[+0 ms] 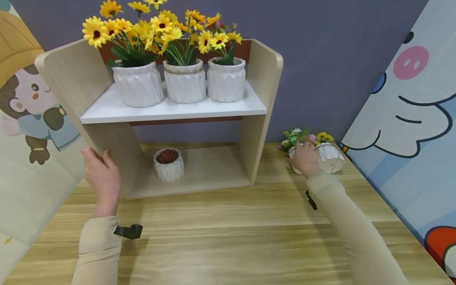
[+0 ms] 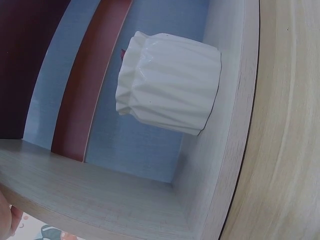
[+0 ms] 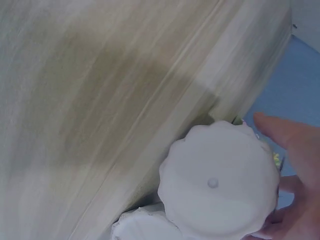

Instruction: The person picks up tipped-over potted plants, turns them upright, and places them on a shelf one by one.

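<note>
Left hand pinches two-tier shelf; far right, right hand grips fluted flowerpot, second pot lying close right.

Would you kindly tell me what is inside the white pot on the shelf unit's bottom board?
A dark red succulent fills the opening of the white pot; what lies beneath the succulent is hidden.

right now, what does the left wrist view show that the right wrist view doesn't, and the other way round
Only left wrist: the shelf, its reddish back bar and part of the left hand. Only right wrist: the right hand and a scalloped pot base facing the camera. Both: wood-grain tabletop and white pots, one on the shelf, two by the right hand.
</note>
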Demonstrator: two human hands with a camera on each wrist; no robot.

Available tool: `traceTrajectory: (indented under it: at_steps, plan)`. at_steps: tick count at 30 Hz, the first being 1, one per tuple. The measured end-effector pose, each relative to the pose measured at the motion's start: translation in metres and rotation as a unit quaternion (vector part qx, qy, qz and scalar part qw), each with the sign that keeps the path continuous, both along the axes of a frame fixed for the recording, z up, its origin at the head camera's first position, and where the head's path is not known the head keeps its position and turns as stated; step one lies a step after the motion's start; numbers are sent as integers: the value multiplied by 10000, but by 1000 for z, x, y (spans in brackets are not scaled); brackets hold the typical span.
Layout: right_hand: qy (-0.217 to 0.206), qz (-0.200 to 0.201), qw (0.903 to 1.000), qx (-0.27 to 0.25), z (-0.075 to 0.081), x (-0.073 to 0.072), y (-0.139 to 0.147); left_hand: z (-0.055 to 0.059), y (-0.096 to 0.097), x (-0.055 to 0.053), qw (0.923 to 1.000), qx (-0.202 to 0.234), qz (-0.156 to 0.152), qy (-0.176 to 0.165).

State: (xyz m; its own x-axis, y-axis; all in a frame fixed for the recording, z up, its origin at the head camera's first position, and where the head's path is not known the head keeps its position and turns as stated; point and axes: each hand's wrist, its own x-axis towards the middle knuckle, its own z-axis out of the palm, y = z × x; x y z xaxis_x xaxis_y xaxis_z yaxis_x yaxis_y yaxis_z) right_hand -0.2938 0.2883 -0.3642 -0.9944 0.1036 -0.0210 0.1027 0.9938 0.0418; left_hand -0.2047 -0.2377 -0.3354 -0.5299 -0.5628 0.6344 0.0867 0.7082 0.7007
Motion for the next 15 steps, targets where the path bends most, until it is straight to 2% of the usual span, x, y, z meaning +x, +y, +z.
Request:
traceTrajectory:
  at_steps: [7, 15]
  plan:
    - [-19, -58, 9999, 131, -3, 1, -1, -2, -1, -1, 10000, -20, -1, 30]
    - [208, -99, 9982, -545, -3, -3, 5, -2, -2, -2, 9999, -33, -19, 99]
